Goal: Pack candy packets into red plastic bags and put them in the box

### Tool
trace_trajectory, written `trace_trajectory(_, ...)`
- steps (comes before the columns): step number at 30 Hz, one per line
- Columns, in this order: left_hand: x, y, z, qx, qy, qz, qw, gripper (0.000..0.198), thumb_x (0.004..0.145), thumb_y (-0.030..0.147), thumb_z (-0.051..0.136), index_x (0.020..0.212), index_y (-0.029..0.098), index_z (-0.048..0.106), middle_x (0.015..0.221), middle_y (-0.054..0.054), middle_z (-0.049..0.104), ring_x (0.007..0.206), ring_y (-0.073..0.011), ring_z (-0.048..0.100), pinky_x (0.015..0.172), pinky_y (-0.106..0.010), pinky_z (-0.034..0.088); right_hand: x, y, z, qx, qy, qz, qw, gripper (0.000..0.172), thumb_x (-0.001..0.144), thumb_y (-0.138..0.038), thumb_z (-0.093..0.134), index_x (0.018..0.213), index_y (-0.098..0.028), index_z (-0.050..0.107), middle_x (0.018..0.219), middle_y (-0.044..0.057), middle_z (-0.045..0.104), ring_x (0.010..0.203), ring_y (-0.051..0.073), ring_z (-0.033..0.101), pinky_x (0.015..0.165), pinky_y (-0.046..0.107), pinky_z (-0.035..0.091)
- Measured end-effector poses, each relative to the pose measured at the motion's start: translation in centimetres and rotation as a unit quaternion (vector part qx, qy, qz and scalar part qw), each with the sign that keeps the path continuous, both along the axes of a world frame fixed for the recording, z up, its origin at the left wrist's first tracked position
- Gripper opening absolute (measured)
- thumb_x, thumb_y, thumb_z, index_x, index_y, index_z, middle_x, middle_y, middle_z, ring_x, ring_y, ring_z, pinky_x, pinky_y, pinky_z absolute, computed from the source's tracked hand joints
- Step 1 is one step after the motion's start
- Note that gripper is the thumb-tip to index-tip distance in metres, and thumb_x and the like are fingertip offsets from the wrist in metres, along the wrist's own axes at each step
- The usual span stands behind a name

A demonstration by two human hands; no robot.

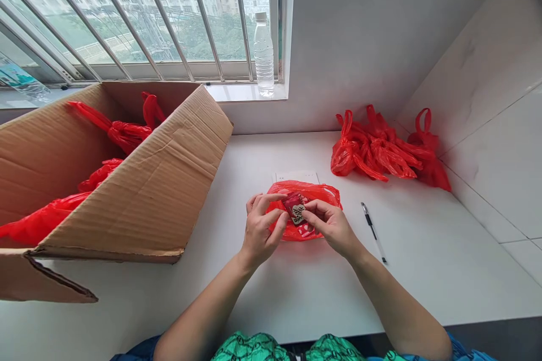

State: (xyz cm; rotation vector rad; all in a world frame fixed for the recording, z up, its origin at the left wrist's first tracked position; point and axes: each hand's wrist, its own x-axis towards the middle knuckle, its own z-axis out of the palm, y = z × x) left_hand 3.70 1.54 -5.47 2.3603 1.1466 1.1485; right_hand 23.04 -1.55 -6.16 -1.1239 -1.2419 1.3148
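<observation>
A small dark red snack packet (295, 207) with a pale printed label is held up between both hands over an opened red plastic bag (305, 186). My right hand (332, 225) pinches the packet at its right side with thumb and fingers. At the left edge, my left hand (263, 228) grips it by thumb and index fingertips, the other fingers loosely bent. Inside the bag below, a red and pink packet (305, 229) shows in part; the hands hide some of the bag's contents.
A large cardboard box (144, 180) with red bags (55, 214) inside stands at left. Several tied red bags (376, 146) sit at back right. A pen (373, 231) lies right of my hand, white paper (296, 175) behind the bag. A clear bottle (263, 56) stands on the windowsill.
</observation>
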Motion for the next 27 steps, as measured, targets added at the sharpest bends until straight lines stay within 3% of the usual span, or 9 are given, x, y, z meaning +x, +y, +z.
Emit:
trace_trajectory(5, -0.3, 0.3, 0.4, -0.045, -0.024, 0.010, 0.999, 0.021, 0.097, 0.032, 0.053, 0.112, 0.026, 0.066, 0.124, -0.005, 0.065, 0.117, -0.0219, 0.058, 0.105, -0.041, 0.035, 0.1, -0.4, 0.7, 0.075, -0.139, 0.030, 0.987, 0.020, 0.091, -0.039, 0.063, 0.093, -0.023, 0.074, 0.080, 0.001, 0.070, 0.067, 0.014, 0.059, 0.063, 0.030, 0.049)
trace_trajectory(8, -0.4, 0.4, 0.4, -0.064, -0.036, -0.015, 0.997, 0.013, 0.095, 0.032, 0.058, 0.099, 0.025, 0.068, 0.109, -0.003, 0.071, 0.107, -0.0202, 0.062, 0.105, -0.040, 0.035, 0.0, -0.5, 0.8, 0.122, -0.183, 0.020, 0.975, 0.018, 0.091, -0.037, 0.063, 0.092, -0.025, 0.075, 0.078, 0.001, 0.068, 0.065, 0.015, 0.056, 0.060, 0.030, 0.046)
trace_trajectory(13, -0.3, 0.4, 0.4, -0.133, -0.105, -0.033, 0.985, 0.017, 0.094, 0.034, 0.061, 0.084, 0.022, 0.066, 0.082, 0.001, 0.072, 0.080, -0.0160, 0.064, 0.094, -0.036, 0.040, -0.1, -0.2, 0.5, 0.149, -0.156, -0.033, 0.976, 0.018, 0.091, -0.040, 0.066, 0.093, -0.025, 0.076, 0.083, 0.003, 0.068, 0.075, 0.017, 0.060, 0.066, 0.032, 0.048)
trace_trajectory(20, -0.1, 0.1, 0.7, -0.193, -0.152, -0.050, 0.968, 0.020, 0.092, 0.036, 0.063, 0.080, 0.021, 0.068, 0.080, -0.002, 0.073, 0.077, -0.0164, 0.064, 0.081, -0.032, 0.046, -0.4, -0.2, -0.1, 0.114, -0.087, -0.032, 0.989, 0.020, 0.085, -0.044, 0.072, 0.087, -0.024, 0.075, 0.079, 0.001, 0.062, 0.068, 0.015, 0.054, 0.058, 0.030, 0.047)
trace_trajectory(27, 0.0, 0.0, 0.9, -0.211, -0.156, -0.059, 0.963, 0.024, 0.092, 0.038, 0.062, 0.077, 0.021, 0.068, 0.077, -0.002, 0.071, 0.074, -0.0163, 0.063, 0.076, -0.031, 0.047, -0.3, -0.3, 0.0, 0.097, -0.075, -0.037, 0.992, 0.018, 0.082, -0.043, 0.074, 0.080, -0.025, 0.075, 0.074, 0.000, 0.058, 0.065, 0.014, 0.051, 0.062, 0.033, 0.048)
